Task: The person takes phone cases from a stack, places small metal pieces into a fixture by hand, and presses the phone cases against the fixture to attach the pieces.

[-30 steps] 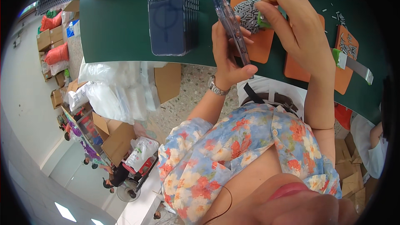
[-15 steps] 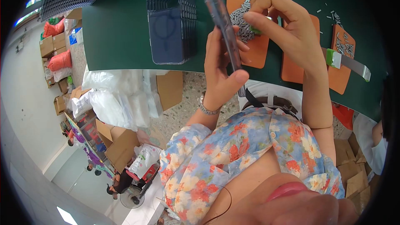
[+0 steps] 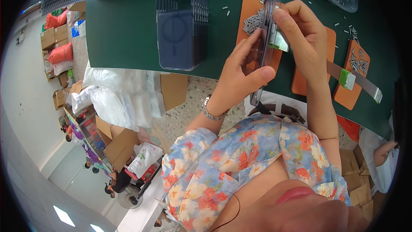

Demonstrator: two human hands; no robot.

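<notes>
Now both hands' grip stays clamped on the clear phone case, tilted more upright.

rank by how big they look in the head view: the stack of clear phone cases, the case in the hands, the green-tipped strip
1. stack of clear phone cases
2. case in the hands, seen edge-on and nearer the camera, so unsure
3. green-tipped strip

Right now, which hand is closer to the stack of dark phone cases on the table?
The left hand. It holds the clear case just right of the stack of dark phone cases; the right hand is farther right, beyond that clear case.
</notes>
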